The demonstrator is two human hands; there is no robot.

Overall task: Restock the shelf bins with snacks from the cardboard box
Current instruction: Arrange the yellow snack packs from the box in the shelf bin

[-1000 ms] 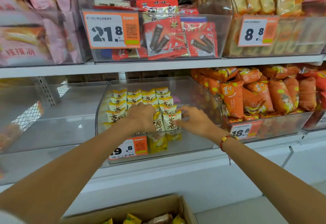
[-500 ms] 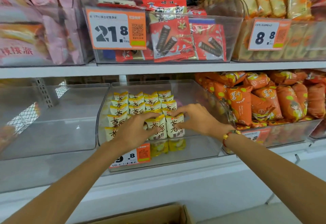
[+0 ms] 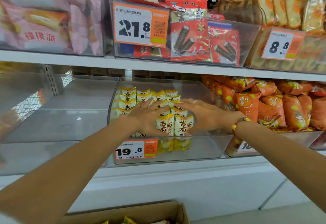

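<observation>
Both hands in the clear bin (image 3: 202, 146): left hand (image 3: 146, 116) and right hand (image 3: 202, 114) flat, fingers straight, pressing yellow-white packets (image 3: 165, 126) in four columns; two front packets between palms.

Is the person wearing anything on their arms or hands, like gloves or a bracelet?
No gloves and no sleeves: both forearms are bare. The right wrist has a thin red cord bracelet with small yellow beads. The right hand also has a pale ring on one finger. The left hand wears nothing that shows.
</observation>
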